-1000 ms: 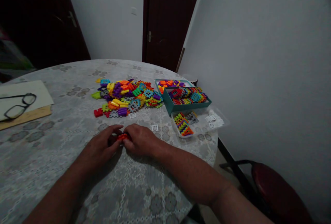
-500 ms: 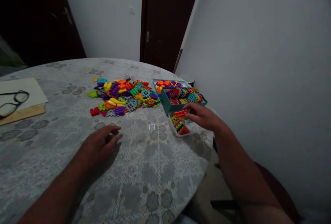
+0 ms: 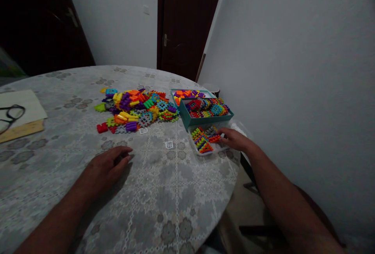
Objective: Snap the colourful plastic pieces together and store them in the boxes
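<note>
My left hand (image 3: 108,164) rests on the tablecloth, thumb and fingers apart, with nothing in it. My right hand (image 3: 236,138) reaches into a clear plastic tub (image 3: 191,150) near the table's right edge. Its fingertips pinch an orange toy building piece (image 3: 215,139), low inside the tub. Beside that piece stand several joined rows of coloured building pieces (image 3: 202,142), green, yellow, purple and orange, with some grey ones (image 3: 211,130) behind. The fingers hide part of the orange piece.
A teal box (image 3: 199,122) full of coloured pieces stands right behind the tub, its lid (image 3: 172,94) with more pieces beyond. A heap of loose building pieces (image 3: 137,105) lies mid-table. Small white grids (image 3: 169,145) lie in front. Glasses (image 3: 14,111) lie on papers at left.
My right hand has lowered the orange piece into the tub, slightly rightward, uncovering the grey pieces. My left hand stays put on the cloth. The whole view has shifted slightly.
</note>
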### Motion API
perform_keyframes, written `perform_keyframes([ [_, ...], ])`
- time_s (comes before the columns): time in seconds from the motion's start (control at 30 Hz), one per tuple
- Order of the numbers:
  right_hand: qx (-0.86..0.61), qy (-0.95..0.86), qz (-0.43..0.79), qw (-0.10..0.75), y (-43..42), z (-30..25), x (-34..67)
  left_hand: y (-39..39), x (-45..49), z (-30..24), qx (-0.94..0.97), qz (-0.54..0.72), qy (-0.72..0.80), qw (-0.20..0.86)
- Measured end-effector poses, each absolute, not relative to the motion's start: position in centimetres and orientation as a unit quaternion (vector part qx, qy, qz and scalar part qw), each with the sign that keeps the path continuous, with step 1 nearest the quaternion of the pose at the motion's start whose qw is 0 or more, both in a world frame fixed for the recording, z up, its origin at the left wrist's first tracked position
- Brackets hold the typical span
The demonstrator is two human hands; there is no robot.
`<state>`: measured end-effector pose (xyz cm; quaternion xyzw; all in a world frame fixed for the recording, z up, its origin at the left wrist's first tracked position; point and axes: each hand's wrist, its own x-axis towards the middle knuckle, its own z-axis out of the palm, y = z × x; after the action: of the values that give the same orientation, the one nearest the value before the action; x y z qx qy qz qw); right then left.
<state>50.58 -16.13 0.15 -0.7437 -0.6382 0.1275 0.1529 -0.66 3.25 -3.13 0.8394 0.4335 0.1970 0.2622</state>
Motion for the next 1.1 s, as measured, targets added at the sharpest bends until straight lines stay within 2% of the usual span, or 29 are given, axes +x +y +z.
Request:
perform_keyframes([
  [0.3,-0.768,-0.609,0.081,0.177,-15.3,-1.3,51.2,3.3,-0.6,-3.2,0.837,0.193,0.440,0.262],
  [1.1,-0.789,-0.589,0.048,0.168,-15.1,-1.7,50.3,3.3,-0.7,-3.7,0.849,0.224,0.403,0.258],
])
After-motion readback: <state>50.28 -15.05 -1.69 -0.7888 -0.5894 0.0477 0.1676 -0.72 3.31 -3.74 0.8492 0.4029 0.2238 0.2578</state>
